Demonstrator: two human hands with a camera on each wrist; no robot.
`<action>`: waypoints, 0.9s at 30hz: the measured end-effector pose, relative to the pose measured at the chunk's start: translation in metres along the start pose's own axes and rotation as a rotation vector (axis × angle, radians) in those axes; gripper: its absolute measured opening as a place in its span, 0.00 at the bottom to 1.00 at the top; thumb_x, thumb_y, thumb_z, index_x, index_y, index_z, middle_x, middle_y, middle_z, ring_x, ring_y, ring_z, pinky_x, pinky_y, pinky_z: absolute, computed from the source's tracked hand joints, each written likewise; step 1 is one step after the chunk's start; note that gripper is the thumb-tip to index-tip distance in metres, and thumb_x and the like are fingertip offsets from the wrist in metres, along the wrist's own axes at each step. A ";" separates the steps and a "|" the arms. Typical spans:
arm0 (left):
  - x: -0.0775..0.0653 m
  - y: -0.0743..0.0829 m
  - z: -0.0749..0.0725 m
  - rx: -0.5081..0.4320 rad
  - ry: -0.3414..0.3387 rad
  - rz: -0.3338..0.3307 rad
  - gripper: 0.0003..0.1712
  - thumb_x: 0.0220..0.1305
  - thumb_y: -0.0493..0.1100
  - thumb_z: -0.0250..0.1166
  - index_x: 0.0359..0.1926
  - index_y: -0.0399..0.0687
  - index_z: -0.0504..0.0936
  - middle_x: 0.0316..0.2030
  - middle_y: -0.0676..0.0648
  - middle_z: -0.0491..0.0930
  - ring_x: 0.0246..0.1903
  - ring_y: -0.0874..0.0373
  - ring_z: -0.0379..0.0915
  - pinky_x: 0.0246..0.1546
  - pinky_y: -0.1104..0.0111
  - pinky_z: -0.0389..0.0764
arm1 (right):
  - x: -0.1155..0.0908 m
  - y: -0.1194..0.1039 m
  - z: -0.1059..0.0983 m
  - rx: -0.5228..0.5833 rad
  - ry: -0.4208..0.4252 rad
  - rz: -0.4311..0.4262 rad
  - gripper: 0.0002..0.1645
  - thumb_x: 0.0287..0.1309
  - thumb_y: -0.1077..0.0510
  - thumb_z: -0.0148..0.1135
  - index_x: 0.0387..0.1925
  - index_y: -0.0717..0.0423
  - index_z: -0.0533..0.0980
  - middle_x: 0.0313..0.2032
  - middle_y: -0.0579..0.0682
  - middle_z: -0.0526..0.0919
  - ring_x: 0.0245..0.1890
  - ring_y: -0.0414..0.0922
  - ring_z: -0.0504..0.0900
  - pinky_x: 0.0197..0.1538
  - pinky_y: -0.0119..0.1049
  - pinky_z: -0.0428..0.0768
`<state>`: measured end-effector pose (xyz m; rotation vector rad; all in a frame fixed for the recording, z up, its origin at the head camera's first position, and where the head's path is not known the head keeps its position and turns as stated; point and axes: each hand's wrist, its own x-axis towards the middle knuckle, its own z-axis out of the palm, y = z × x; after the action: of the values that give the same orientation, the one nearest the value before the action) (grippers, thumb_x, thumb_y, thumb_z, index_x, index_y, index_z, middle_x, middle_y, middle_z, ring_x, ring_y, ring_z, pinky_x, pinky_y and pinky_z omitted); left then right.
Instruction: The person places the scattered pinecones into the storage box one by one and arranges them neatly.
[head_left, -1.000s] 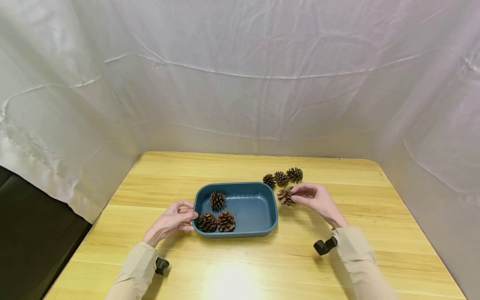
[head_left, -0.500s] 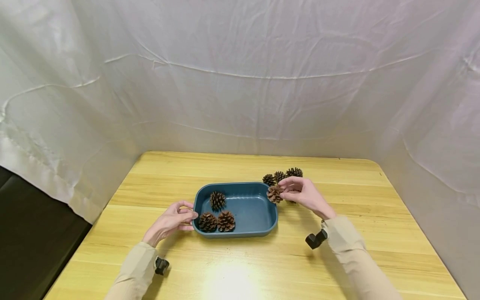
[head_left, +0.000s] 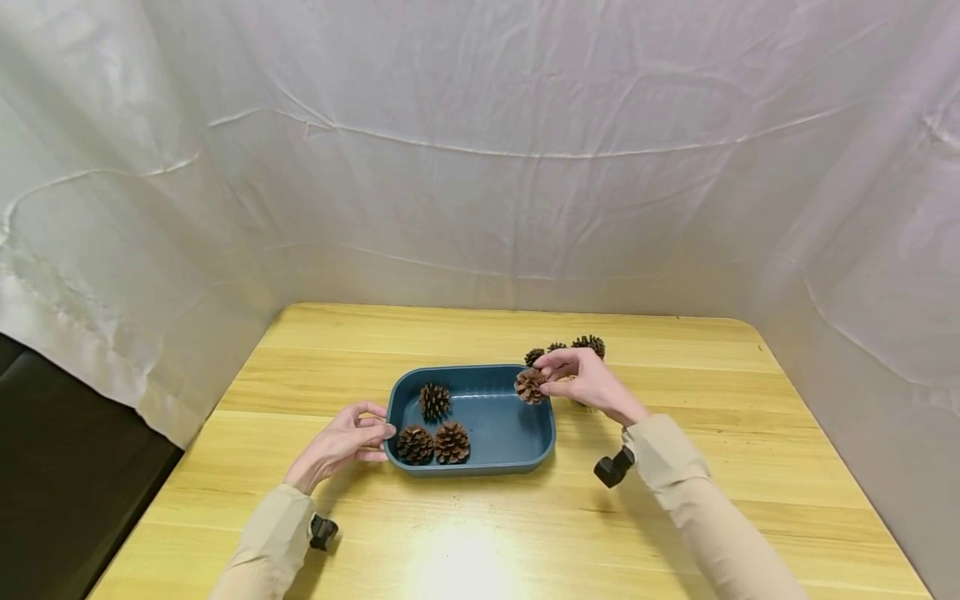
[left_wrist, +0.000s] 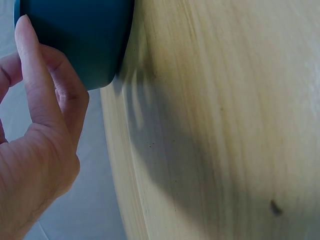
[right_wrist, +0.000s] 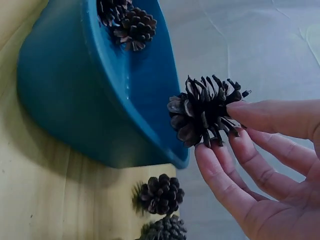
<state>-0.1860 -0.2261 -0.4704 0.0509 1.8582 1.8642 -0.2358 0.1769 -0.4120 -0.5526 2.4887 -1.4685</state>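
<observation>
Pinecone (head_left: 529, 387) pinched in R hand (head_left: 588, 384) fingers (right_wrist: 216, 174), just moved from beside tub (head_left: 480, 470) to over its far R corner, not yet down w/ 3 cones (head_left: 452, 443) inside; L hand (head_left: 347, 438) grips tub's L rim.

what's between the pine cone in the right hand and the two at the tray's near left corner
In the head view, only bare floor of the blue tray shows between the held pine cone and the pair's closer cone.

A curtained-off tabletop workspace was formed by wrinkled, pale sheeting (head_left: 480, 208) hung behind and on both sides of a light wood-grain table (head_left: 360, 342), with the room beyond largely hidden.
</observation>
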 end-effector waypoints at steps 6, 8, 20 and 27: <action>0.000 0.000 0.000 0.013 0.007 -0.002 0.22 0.67 0.33 0.61 0.56 0.33 0.60 0.32 0.53 0.78 0.29 0.65 0.78 0.34 0.72 0.90 | 0.009 -0.009 0.006 -0.039 -0.022 0.031 0.24 0.54 0.66 0.71 0.54 0.64 0.79 0.42 0.60 0.83 0.40 0.47 0.82 0.43 0.33 0.83; 0.001 0.000 0.000 0.015 0.007 0.000 0.22 0.67 0.33 0.61 0.55 0.33 0.60 0.32 0.53 0.78 0.29 0.65 0.78 0.34 0.72 0.90 | 0.012 -0.011 0.008 -0.048 -0.040 0.048 0.24 0.54 0.66 0.71 0.54 0.64 0.79 0.42 0.59 0.83 0.40 0.47 0.81 0.43 0.33 0.84; -0.001 0.002 0.003 0.014 -0.004 0.005 0.23 0.68 0.32 0.60 0.56 0.31 0.59 0.33 0.52 0.79 0.29 0.65 0.79 0.35 0.72 0.90 | 0.029 -0.023 0.024 0.017 -0.108 0.138 0.25 0.53 0.70 0.69 0.54 0.67 0.79 0.38 0.55 0.83 0.35 0.42 0.80 0.50 0.50 0.88; -0.002 0.003 0.003 0.012 0.000 0.000 0.22 0.67 0.32 0.60 0.56 0.32 0.60 0.33 0.52 0.79 0.29 0.65 0.79 0.34 0.72 0.90 | 0.040 -0.025 0.034 0.027 -0.113 0.155 0.25 0.50 0.71 0.70 0.54 0.67 0.80 0.39 0.54 0.83 0.36 0.41 0.79 0.45 0.36 0.87</action>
<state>-0.1844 -0.2233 -0.4668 0.0558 1.8697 1.8531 -0.2555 0.1226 -0.4060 -0.4157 2.3639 -1.3716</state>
